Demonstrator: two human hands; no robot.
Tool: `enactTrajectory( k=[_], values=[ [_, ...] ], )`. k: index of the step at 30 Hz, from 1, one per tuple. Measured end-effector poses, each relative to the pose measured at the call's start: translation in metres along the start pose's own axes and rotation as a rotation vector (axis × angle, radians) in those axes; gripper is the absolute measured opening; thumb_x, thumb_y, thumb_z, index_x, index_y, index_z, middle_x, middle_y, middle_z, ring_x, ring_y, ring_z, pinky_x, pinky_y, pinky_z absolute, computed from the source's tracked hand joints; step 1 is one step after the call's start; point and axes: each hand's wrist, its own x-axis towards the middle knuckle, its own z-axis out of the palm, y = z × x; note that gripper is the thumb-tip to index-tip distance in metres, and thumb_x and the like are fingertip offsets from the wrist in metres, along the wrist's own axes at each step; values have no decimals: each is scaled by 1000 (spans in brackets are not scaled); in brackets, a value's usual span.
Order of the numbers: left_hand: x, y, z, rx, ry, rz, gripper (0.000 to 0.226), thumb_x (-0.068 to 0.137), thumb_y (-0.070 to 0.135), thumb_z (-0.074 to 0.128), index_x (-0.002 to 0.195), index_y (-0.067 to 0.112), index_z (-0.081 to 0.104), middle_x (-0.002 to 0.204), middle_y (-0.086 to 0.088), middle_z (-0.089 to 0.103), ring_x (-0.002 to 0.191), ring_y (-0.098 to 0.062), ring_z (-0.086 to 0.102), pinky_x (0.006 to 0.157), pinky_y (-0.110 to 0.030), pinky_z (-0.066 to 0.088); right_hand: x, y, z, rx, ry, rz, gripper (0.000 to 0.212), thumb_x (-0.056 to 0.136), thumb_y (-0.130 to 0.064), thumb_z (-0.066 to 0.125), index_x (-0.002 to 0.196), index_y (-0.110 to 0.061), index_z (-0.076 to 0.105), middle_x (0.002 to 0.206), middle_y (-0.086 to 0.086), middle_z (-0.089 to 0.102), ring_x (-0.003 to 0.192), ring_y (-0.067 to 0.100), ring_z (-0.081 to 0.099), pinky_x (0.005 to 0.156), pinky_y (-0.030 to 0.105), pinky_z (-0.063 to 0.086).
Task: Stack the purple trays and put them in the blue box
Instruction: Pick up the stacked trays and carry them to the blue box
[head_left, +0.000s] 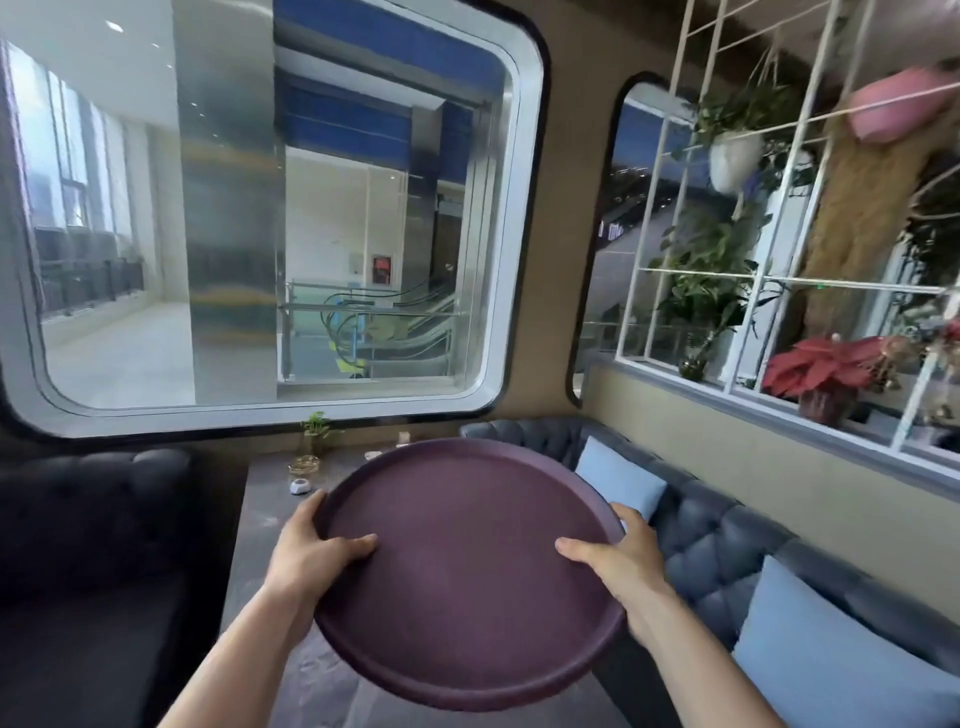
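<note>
A round purple tray (467, 582) is held up in front of me above a dark table (270, 525), tilted slightly toward me. My left hand (311, 551) grips its left rim, thumb on the inside surface and fingers under the edge. My right hand (618, 558) grips the right rim the same way. Whether more than one tray is in my hands cannot be told from here. No blue box is in view.
A dark tufted sofa (88, 519) stands left of the table, and a grey-blue sofa (706, 540) with light blue cushions (618, 480) runs along the right. Small items and a plant in a gold stand (311, 447) sit at the table's far end under a big window.
</note>
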Motion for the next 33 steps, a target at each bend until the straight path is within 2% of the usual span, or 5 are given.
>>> enactTrajectory(
  k=[5, 11, 18, 27, 33],
  values=[
    [-35, 3, 81, 12, -114, 15, 95, 65, 1, 86, 149, 16, 42, 127, -10, 64, 107, -31, 66, 96, -47, 54, -8, 21, -93, 74, 98, 32, 62, 63, -14, 94, 110, -32, 58, 97, -10, 70, 78, 9, 71, 56, 24, 56],
    [-92, 14, 199, 27, -304, 23, 95, 67, -1, 85, 149, 15, 42, 129, -12, 64, 109, -32, 65, 98, -48, 52, -37, 38, -226, 93, 277, 68, 88, 63, -13, 95, 138, -23, 51, 117, -1, 64, 101, 24, 67, 87, 44, 60],
    [-168, 19, 343, 34, -565, 45, 103, 64, 6, 88, 152, 21, 37, 136, -8, 60, 116, -29, 62, 103, -46, 49, -82, 71, -383, 91, 547, 87, 66, 59, -12, 95, 116, -26, 65, 101, -5, 74, 86, 16, 71, 60, 27, 55],
    [-292, 7, 508, 113, -947, 72, 96, 68, 7, 87, 151, 12, 38, 144, -12, 56, 124, -32, 57, 106, -46, 45, -189, 127, -543, 81, 942, 178, 64, 51, -12, 95, 108, -25, 70, 92, -5, 79, 79, 16, 77, 65, 32, 61],
    [-390, -4, 594, 109, -1234, 14, 95, 67, 4, 87, 150, 13, 41, 139, -10, 60, 123, -32, 58, 105, -43, 46, -281, 145, -610, 5, 1243, 272, 64, 45, -16, 94, 104, -23, 72, 96, 1, 80, 94, 27, 74, 90, 47, 59]
  ],
)
